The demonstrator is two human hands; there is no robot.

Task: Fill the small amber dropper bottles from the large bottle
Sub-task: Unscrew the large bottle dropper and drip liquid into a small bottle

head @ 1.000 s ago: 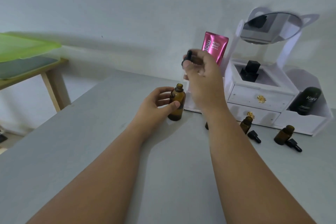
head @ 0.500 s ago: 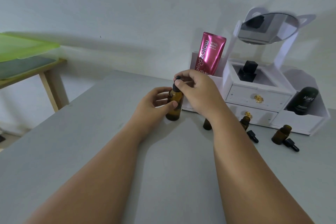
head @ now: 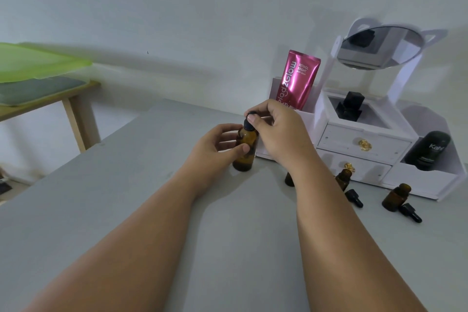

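Note:
The large amber bottle (head: 246, 149) stands upright on the grey table (head: 126, 210). My left hand (head: 215, 152) grips its body from the left. My right hand (head: 276, 132) pinches the black dropper cap (head: 249, 119) that sits on the bottle's neck. Three small amber bottles stand uncapped to the right: one (head: 289, 180) mostly hidden behind my right wrist, one (head: 344, 179) in front of the drawers, one (head: 396, 197) further right. Two black dropper caps (head: 354, 198) (head: 411, 213) lie beside them.
A white vanity organiser (head: 364, 149) with drawers and a tilted mirror (head: 374, 45) stands against the wall at the right, holding a pink tube (head: 298, 78), a black bottle (head: 350, 106) and a dark tube (head: 431, 151). A wooden table (head: 45, 101) with a green sheet stands at the left.
My right hand came down from above with the dropper cap and set it onto the large bottle's neck. My left hand kept its hold on the bottle.

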